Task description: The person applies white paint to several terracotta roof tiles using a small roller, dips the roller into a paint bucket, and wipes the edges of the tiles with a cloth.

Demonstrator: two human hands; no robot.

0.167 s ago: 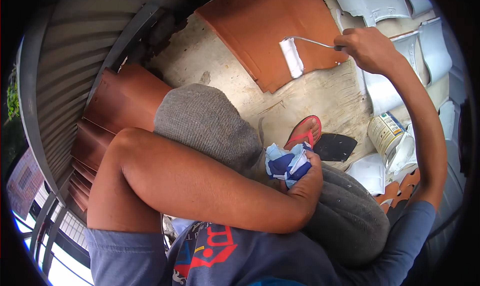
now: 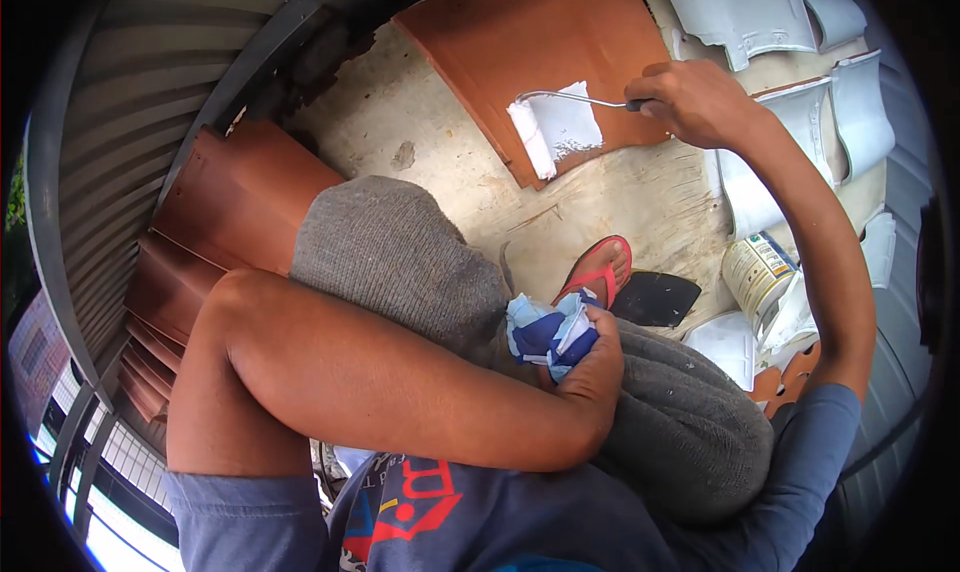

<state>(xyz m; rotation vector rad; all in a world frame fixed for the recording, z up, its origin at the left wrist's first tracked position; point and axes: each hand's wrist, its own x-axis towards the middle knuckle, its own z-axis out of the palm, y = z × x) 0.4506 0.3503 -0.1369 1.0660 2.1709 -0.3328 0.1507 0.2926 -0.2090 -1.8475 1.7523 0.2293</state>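
1. Paint roller (image 2: 531, 140), its sleeve loaded with white, rests on an orange-brown tile (image 2: 530, 32) at upper centre of the frame, near the tile's lower left corner.
2. The right hand (image 2: 700, 102), upper right of centre, is closed around the roller's dark handle.
3. The left hand (image 2: 597, 350), just below and right of centre, is curled around a crumpled blue-and-white bundle (image 2: 545, 334); some fingers are hidden, so how tightly it grips is hard to tell.
4. For good coverage, the sleeve should probably stay flat, with light, even pressure, each stroke overlapping the white patch (image 2: 575, 112) and filling its speckled lower edge. Slowing near the tile's rim should avoid drips.
5. Compared with the earlier frame, the roller has moved left across the tile, leaving that patch where bare orange-brown showed; the left hand still holds its bundle.
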